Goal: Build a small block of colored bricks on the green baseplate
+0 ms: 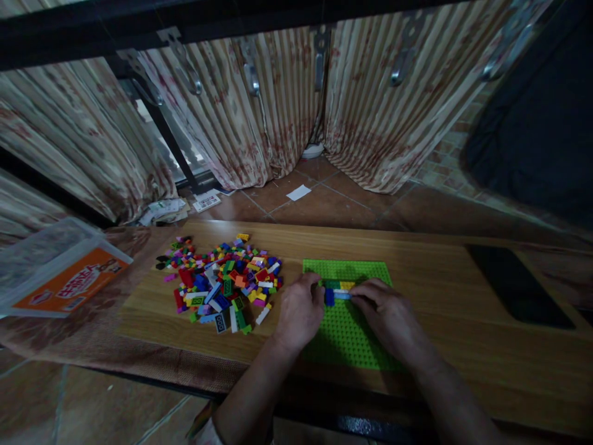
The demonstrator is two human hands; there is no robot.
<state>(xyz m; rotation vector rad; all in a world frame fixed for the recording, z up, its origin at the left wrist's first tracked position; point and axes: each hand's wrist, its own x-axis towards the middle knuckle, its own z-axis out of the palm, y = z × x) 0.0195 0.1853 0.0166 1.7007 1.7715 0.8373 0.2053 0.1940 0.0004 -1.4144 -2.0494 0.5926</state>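
A green studded baseplate (352, 340) lies on the wooden board between my hands. Near its upper middle sits a small cluster of bricks: green and yellow bricks (347, 285) in the back row, a dark blue brick (329, 298) at the left, and white and light blue bricks (341, 295) in front. My left hand (300, 312) is curled at the cluster's left end, thumb beside the dark blue brick; anything between its fingers is hidden. With fingertips pinched together, my right hand (386, 315) grips the right end of the light blue brick.
A heap of mixed loose bricks (227, 278) spreads left of the baseplate. Farther left stands a clear plastic box (50, 266) with an orange label. A dark flat phone or tablet (519, 287) lies on the wooden board (445, 266) at right. Curtains hang behind.
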